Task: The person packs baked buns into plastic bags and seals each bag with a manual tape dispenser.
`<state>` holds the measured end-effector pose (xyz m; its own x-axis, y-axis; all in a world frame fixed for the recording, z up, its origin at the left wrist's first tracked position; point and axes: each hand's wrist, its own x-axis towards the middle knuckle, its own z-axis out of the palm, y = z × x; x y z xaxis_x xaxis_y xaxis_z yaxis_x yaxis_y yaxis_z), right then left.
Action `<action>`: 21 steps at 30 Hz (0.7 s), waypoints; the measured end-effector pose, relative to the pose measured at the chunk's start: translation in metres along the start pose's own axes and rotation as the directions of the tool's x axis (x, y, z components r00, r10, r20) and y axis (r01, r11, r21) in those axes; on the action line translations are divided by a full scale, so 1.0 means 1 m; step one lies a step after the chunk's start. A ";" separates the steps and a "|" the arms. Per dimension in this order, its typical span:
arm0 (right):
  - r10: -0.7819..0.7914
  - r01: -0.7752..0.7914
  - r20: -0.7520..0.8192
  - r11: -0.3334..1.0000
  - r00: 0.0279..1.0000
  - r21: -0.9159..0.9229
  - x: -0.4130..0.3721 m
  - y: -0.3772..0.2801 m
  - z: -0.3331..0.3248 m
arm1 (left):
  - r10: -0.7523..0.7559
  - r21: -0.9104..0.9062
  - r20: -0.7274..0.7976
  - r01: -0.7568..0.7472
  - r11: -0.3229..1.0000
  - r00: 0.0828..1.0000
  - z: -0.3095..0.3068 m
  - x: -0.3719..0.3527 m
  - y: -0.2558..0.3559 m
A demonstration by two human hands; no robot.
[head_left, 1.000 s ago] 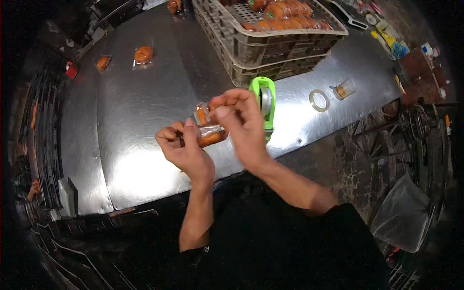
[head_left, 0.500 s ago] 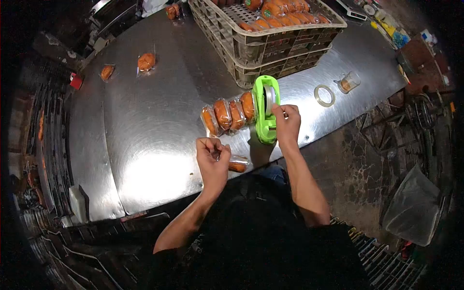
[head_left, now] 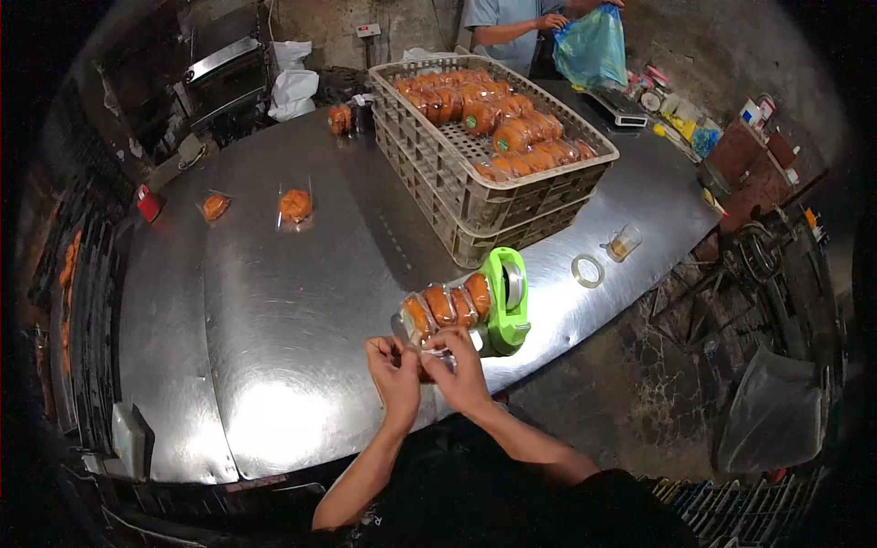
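My left hand (head_left: pixel 395 379) is closed, fingertips pinching the clear plastic wrapper of a brown bun near the table's front edge. Right beside it, my right hand (head_left: pixel 461 373) is closed too, its thumb and fingers meeting the same wrapper; whether a strip of tape is between them is too small to tell. The hands hide most of that bun. Just beyond my fingers lies a row of wrapped buns (head_left: pixel 443 304), packed side by side. A green tape dispenser (head_left: pixel 508 315) with a roll in it stands against the row's right end.
A plastic crate (head_left: pixel 493 196) with several wrapped buns stands behind the dispenser. Two wrapped buns (head_left: pixel 295 206) sit at left. A tape ring (head_left: pixel 587 271) and a glass cup (head_left: pixel 624 243) are at right. Across the table a person (head_left: pixel 507 32) holds a blue bag (head_left: pixel 591 50).
My right hand has left the tape dispenser and come over to my left hand at the wrapper. The view has tilted up, bringing the other person and more of the crate into sight.
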<state>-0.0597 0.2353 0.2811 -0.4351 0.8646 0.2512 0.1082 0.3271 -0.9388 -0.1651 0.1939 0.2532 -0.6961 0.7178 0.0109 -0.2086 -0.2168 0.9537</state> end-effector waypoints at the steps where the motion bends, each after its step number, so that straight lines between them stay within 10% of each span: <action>1: 0.096 -0.103 0.062 0.988 0.993 0.113 0.000 0.008 0.002 | 0.040 0.006 0.022 -0.040 0.999 0.999 -0.001 0.000 0.008; 3: 0.264 -0.300 0.176 0.925 0.948 0.232 -0.001 0.013 0.001 | 0.103 0.020 0.062 -0.104 0.994 0.993 -0.001 -0.004 0.030; 7: 0.456 -0.787 0.735 0.594 0.501 0.168 0.025 0.017 -0.009 | 0.111 -0.194 0.193 -0.073 0.978 0.975 -0.036 0.015 0.002; 11: 0.499 -0.688 0.496 0.642 0.710 0.338 0.029 0.027 0.039 | -0.385 -0.386 -0.156 0.302 0.871 0.910 -0.054 0.024 0.022; 15: 0.122 -0.199 0.502 0.975 0.856 0.101 0.048 0.017 0.038 | -0.339 -0.326 0.065 0.341 0.882 0.938 -0.074 0.021 0.036; 18: -0.113 0.142 0.211 0.981 0.971 -0.131 0.076 0.016 0.017 | -0.300 0.046 0.050 0.298 0.953 0.953 -0.065 0.050 0.016; 21: 0.149 -0.165 0.134 0.979 0.980 0.120 0.098 -0.014 -0.017 | -0.339 0.220 0.309 0.280 0.934 0.888 -0.044 0.075 -0.012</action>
<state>-0.0887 0.3218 0.3227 -0.5303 0.8446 0.0743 0.0709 0.1315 -0.9888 -0.2453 0.2212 0.2292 -0.3353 0.9159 -0.2208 -0.2386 0.1442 0.9604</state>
